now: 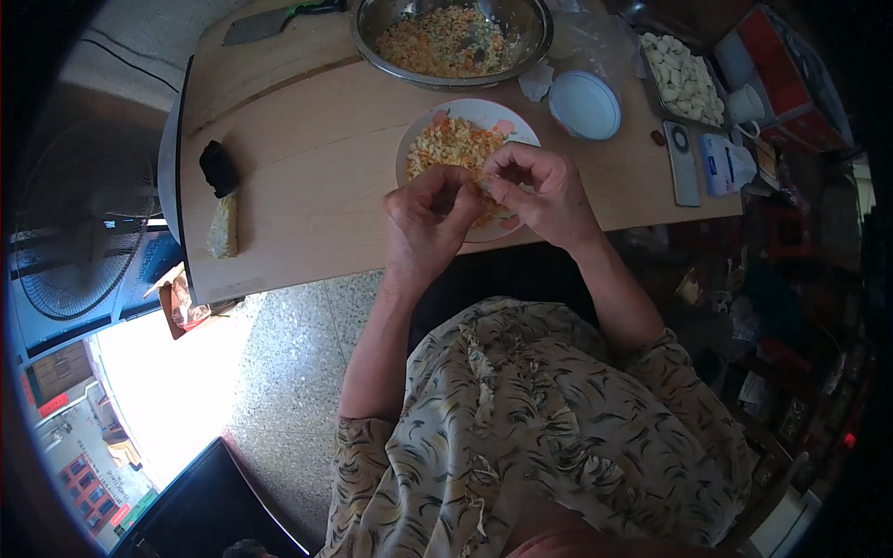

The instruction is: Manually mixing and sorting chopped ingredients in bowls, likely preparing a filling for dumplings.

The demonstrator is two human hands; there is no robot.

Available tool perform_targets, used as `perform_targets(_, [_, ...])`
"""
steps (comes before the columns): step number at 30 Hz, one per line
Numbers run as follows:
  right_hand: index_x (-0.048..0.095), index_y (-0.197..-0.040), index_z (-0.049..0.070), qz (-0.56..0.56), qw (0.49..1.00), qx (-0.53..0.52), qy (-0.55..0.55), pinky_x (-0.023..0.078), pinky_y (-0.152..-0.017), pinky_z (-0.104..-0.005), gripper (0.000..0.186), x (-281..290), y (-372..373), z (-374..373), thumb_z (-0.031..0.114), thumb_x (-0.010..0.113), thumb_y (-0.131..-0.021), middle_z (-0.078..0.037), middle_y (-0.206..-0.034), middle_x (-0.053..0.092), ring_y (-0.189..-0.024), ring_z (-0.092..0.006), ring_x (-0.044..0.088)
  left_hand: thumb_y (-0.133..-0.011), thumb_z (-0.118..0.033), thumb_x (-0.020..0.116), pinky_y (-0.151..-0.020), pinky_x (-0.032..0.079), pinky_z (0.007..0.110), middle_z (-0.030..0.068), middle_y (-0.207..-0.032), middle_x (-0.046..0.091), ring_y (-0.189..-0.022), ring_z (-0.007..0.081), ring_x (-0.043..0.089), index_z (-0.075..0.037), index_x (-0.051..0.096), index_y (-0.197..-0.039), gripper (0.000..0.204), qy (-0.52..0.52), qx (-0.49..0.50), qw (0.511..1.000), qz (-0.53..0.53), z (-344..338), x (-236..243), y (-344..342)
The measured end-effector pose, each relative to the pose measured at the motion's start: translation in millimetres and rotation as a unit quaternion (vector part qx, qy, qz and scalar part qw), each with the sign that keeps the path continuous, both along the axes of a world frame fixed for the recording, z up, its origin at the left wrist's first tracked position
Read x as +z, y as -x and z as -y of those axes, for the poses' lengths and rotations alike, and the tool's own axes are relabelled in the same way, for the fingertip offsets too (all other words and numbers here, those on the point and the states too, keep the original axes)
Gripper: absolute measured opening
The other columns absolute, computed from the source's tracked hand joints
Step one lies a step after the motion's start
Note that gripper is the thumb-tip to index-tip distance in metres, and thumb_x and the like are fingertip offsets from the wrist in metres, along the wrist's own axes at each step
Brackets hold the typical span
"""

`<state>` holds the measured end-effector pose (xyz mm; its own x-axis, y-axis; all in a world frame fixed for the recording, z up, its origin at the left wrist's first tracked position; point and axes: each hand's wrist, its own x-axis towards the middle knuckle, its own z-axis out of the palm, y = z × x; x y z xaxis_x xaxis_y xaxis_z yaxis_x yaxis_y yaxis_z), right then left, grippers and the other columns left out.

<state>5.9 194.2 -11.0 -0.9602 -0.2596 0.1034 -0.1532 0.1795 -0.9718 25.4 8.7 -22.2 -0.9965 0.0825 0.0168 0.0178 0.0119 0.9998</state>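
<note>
Over a white plate (404,153) with a pink pattern, both of my hands meet, fingertips close together. Chopped pale and orange filling (454,139) lies heaped on this plate. My left hand (423,223) is closed, thumb pressed toward the curled fingers. My right hand (551,193) also pinches, thumb against forefinger, right beside the left fingertips. Whatever sits between the fingers is too small or too covered to name. Behind the plate stands a large steel bowl (451,82) with more chopped mixture inside. A round white dish with a blue rim (584,106) is just right of it.
At the far right, a tray holds many pale dumplings (684,79), near a white mug (745,104), a phone (683,166) and a tissue pack (726,166). A cleaver (259,27) lies far left. Left on the table (307,205) is a black-topped, pale wrapped object (223,226).
</note>
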Motion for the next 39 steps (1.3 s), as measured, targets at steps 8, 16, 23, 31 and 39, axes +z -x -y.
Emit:
perform_targets(8, [0.067, -0.094, 0.001, 0.068, 0.997, -0.009, 0.045, 0.054, -0.070, -0.0242, 0.009, 1.7, -1.7, -0.9, 0.009, 0.072, -0.095, 0.001, -0.087, 0.069, -0.079, -0.0038, 0.063, -0.098, -0.005, 0.067, -0.073, 0.057, 0.025, 0.0047, -0.086, 0.075, -0.080, 0.0087, 0.071, 0.005, 0.070, -0.103, 0.012, -0.024, -0.025, 0.999, 0.010, 5.6, 0.2, -1.8])
perform_targets(16, [0.066, -0.096, 0.000, 0.081, 0.997, 0.010, 0.010, 0.051, -0.073, -0.0217, 0.007, 6.7, -1.4, -2.4, 0.006, 0.068, -0.097, 0.002, -0.087, 0.064, -0.082, -0.0030, 0.059, -0.095, -0.006, 0.071, -0.070, 0.056, 0.024, 0.0021, -0.080, 0.073, -0.074, 0.0065, 0.069, 0.004, 0.071, -0.099, 0.010, -0.006, -0.023, 1.000, 0.011, 6.6, 1.2, -0.6])
perform_targets(23, [0.064, -0.094, 0.001, 0.045, 0.996, 0.079, -0.005, 0.045, -0.074, -0.0224, 0.012, 28.6, 19.2, -5.4, 0.012, 0.067, -0.098, 0.005, -0.086, 0.058, -0.081, -0.0027, 0.052, -0.090, -0.003, 0.073, -0.066, 0.058, 0.025, 0.0047, -0.076, 0.073, -0.071, 0.0072, 0.069, 0.003, 0.071, -0.094, 0.008, 0.088, -0.018, 0.989, -0.115, 8.7, 25.1, 14.8])
perform_targets(31, [0.066, -0.095, 0.003, 0.064, 0.991, 0.115, 0.028, 0.044, -0.072, -0.0220, 0.011, 46.1, 32.4, -6.9, 0.014, 0.067, -0.098, 0.006, -0.086, 0.060, -0.081, -0.0026, 0.053, -0.086, -0.001, 0.074, -0.066, 0.060, 0.029, 0.0104, -0.080, 0.073, -0.070, 0.0159, 0.074, 0.001, 0.071, -0.093, 0.009, 0.197, 0.005, 0.950, -0.242, 8.1, 49.4, 21.6])
perform_targets(39, [0.065, -0.092, 0.004, 0.028, 0.994, 0.103, 0.018, 0.046, -0.072, -0.0215, 0.012, 43.6, 31.2, -5.6, 0.013, 0.067, -0.099, 0.005, -0.084, 0.060, -0.079, -0.0022, 0.054, -0.090, -0.002, 0.077, -0.072, 0.061, 0.027, 0.0083, -0.089, 0.077, -0.079, 0.0121, 0.074, 0.001, 0.075, -0.105, 0.015, 0.093, 0.000, 0.985, -0.146, 12.5, 33.6, 18.6])
